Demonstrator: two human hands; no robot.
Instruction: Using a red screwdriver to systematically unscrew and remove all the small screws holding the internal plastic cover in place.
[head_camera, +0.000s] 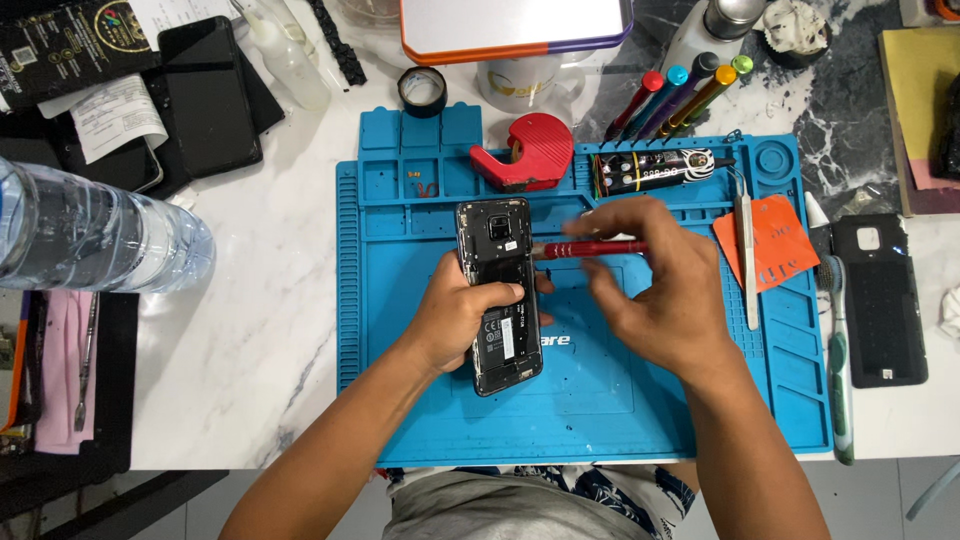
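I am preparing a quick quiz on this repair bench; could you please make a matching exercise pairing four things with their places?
Things:
1. opened phone
2. red screwdriver
3. tweezers
4. water bottle

Places:
A. lying on the mat's right part
B. on its side, off the mat, at the left
C. gripped by the left hand
D. in the right hand

Pairs: 1-C, 2-D, 3-A, 4-B

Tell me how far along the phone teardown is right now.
Done: the back cover is off and lies right of the blue mat. In hand: the left hand grips the opened phone, while the right hand holds a red screwdriver against its side. Left: the inner black shields look still fitted; whether screws remain is too small to tell.
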